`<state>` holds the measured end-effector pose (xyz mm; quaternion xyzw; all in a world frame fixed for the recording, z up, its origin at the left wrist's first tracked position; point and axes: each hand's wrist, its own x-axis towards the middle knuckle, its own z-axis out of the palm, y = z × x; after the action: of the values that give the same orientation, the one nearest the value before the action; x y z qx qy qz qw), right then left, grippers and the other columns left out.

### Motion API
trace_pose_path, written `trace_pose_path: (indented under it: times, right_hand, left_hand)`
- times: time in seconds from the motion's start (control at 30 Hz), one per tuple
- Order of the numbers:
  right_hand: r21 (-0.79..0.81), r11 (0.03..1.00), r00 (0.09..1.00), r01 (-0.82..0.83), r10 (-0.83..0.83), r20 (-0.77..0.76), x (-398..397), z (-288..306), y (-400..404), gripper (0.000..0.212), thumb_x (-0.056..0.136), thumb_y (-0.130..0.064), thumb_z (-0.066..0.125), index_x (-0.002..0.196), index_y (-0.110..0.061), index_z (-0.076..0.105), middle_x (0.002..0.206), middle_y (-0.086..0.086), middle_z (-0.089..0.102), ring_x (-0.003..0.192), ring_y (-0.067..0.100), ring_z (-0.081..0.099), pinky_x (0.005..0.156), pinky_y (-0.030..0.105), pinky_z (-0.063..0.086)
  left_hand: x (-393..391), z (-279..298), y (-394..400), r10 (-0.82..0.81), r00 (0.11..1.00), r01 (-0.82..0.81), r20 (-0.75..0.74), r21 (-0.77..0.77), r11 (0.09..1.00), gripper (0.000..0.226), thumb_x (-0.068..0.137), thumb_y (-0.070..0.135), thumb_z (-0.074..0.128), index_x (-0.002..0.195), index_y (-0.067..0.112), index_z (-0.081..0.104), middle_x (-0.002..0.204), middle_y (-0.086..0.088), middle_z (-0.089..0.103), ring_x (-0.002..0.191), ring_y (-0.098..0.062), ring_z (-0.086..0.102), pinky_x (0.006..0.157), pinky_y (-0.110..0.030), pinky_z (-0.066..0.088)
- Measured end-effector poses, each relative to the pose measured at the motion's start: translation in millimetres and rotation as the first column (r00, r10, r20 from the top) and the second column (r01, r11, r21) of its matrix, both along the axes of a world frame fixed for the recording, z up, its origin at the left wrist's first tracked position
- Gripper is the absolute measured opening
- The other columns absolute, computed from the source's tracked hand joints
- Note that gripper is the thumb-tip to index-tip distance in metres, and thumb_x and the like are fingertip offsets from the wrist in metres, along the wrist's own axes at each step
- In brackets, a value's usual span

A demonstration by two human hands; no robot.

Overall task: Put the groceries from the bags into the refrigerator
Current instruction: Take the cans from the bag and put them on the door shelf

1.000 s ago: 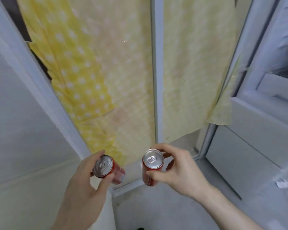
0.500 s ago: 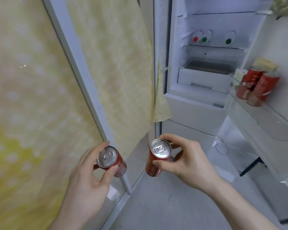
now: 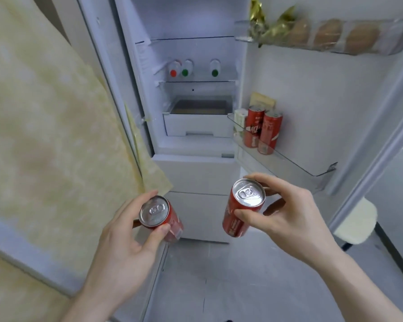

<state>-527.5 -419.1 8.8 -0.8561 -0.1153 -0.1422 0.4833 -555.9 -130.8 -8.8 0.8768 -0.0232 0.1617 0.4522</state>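
My left hand point(image 3: 123, 247) grips a red soda can point(image 3: 159, 217) by its top rim, low and left of centre. My right hand point(image 3: 286, 219) holds a second red can point(image 3: 242, 208), tilted, just right of it. The refrigerator point(image 3: 196, 101) stands open ahead of both hands. Its door shelf point(image 3: 286, 163) on the right carries two more red cans point(image 3: 262, 129) and a small carton point(image 3: 239, 119). Three bottles with red and green caps point(image 3: 193, 70) lie on an inner shelf. A white drawer point(image 3: 196, 124) sits below them.
The top door rack point(image 3: 323, 43) holds brown eggs and gold-wrapped items. A yellow patterned curtain point(image 3: 44, 135) fills the left side against a window frame. A pale stool seat point(image 3: 356, 221) stands at the right beyond the open door. Grey floor lies below my hands.
My view has swung right from the curtain and window to face the open refrigerator. Both hands keep their cans and have stayed in front of me, now slightly further apart.
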Motion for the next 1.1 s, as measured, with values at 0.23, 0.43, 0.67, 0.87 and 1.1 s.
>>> trace_pose_path:
  times: [0.23,0.43,0.67,0.87,1.1]
  right_hand:
    - [0.104,0.993,0.995,0.050,-0.059,0.087,86,20,-25,0.057,0.065,-0.029,0.096,0.115,-0.042,0.071,0.104,-0.024,0.072,0.074,0.008,0.068,0.062,0.018,0.053]
    - [0.145,0.985,0.981,0.089,-0.112,0.157,141,37,-52,0.054,0.065,-0.027,0.095,0.111,-0.042,0.071,0.100,-0.030,0.072,0.086,0.000,0.069,0.072,0.009,0.049]
    - [0.211,0.940,0.933,0.267,-0.307,0.187,162,46,-84,0.051,0.067,-0.029,0.090,0.113,-0.042,0.072,0.102,-0.024,0.075,0.079,0.009,0.068,0.065,0.011,0.051]
    - [0.175,0.860,0.847,0.479,-0.505,0.168,170,41,-99,0.050,0.069,-0.032,0.090,0.113,-0.048,0.071,0.103,-0.024,0.073,0.083,0.011,0.066,0.069,0.018,0.052]
    - [0.069,0.783,0.779,0.619,-0.623,0.071,193,30,-102,0.048,0.070,-0.038,0.086,0.111,-0.051,0.068,0.106,-0.034,0.068,0.097,-0.003,0.064,0.077,0.021,0.052]
  left_hand:
    - [93,24,-35,-0.083,0.996,0.084,0.043,-0.008,0.996,0.060,0.082,0.015,0.082,0.129,0.046,0.060,0.121,0.028,0.065,0.107,0.005,0.065,0.080,-0.008,0.049]
    - [163,43,-75,-0.124,0.987,0.131,0.101,-0.061,0.990,0.057,0.081,0.019,0.082,0.126,0.046,0.061,0.121,0.020,0.067,0.110,-0.001,0.065,0.087,-0.018,0.053]
    - [222,67,-120,-0.293,0.944,0.306,0.150,-0.069,0.950,0.056,0.083,0.023,0.079,0.129,0.046,0.058,0.119,0.029,0.067,0.113,0.003,0.063,0.097,-0.025,0.047]
    - [268,76,-143,-0.484,0.854,0.504,0.189,-0.071,0.861,0.051,0.082,0.026,0.077,0.128,0.041,0.059,0.122,0.024,0.067,0.118,-0.004,0.063,0.102,-0.023,0.048]
    - [316,78,-148,-0.613,0.766,0.632,0.193,-0.054,0.773,0.054,0.083,0.021,0.079,0.126,0.044,0.058,0.122,0.025,0.067,0.117,-0.004,0.062,0.100,-0.022,0.047]
